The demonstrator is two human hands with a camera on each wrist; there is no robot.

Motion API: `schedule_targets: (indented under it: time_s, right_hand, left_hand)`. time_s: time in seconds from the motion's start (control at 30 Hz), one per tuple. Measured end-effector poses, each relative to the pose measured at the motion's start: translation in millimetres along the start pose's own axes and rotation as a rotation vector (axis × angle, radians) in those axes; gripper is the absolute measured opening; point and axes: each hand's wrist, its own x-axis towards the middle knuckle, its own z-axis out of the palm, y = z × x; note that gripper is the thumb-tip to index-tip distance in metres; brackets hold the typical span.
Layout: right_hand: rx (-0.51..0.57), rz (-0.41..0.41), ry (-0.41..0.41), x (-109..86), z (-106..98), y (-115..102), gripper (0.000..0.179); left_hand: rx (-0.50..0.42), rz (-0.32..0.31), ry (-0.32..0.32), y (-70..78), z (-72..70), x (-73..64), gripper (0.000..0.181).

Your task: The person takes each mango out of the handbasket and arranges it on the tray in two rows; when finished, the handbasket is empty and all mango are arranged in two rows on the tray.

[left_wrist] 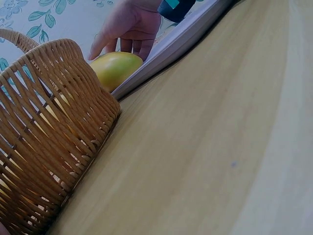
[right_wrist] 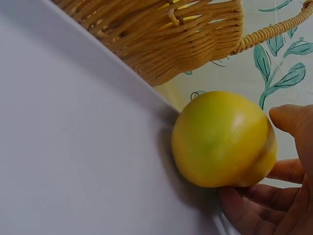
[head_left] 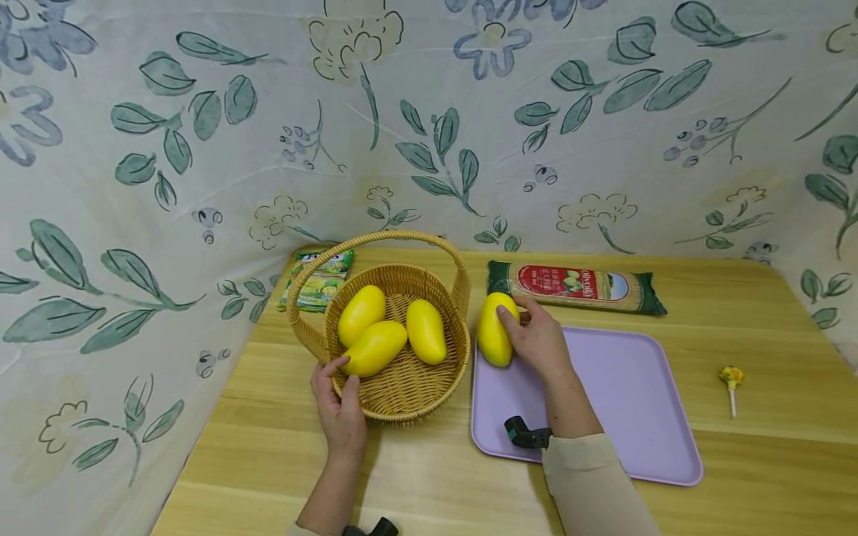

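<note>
A woven basket [head_left: 415,413] with a tall arched handle holds three yellow mangoes, one of them [head_left: 426,332] lying apart on the right side. My left hand [head_left: 342,417] grips the basket's near left rim, its fingertips close to the nearest mango [head_left: 377,348]. Over the far left corner of a lilac tray [head_left: 630,402], my right hand [head_left: 539,339] holds another mango [head_left: 494,331] between thumb and fingers. In the right wrist view, this mango [right_wrist: 222,139] appears by the tray's edge, fingers curving around its far side.
Behind the tray lies a long green-ended packet of pasta [head_left: 579,286]. A green snack packet [head_left: 322,279] sits behind the basket on the left. To the right of the tray is a lollipop [head_left: 731,380]. Floral cloth [head_left: 429,134] hangs along the table's back edge.
</note>
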Motion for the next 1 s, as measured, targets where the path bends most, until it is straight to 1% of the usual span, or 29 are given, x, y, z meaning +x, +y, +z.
schedule_targets:
  time_s: [0.13,0.3,0.57,1.0]
  right_hand:
    - [0.003,-0.015,0.005,-0.6,0.8,-1.3,0.064]
    - [0.005,-0.024,0.002,-1.1,1.1,-3.5,0.061]
    - [-0.023,-0.016,-0.018,-0.8,-0.5,-3.9,0.063]
    - [-0.052,-0.041,-0.024,-2.0,-3.4,1.2,0.071]
  left_hand:
    - [0.006,0.011,-0.001,-0.9,-0.2,0.3,0.029]
    - [0.004,0.006,-0.004,-0.4,0.2,0.3,0.029]
    - [-0.005,-0.006,-0.010,0.0,0.7,1.6,0.029]
    - [-0.010,-0.007,-0.015,1.1,-0.7,-1.2,0.029]
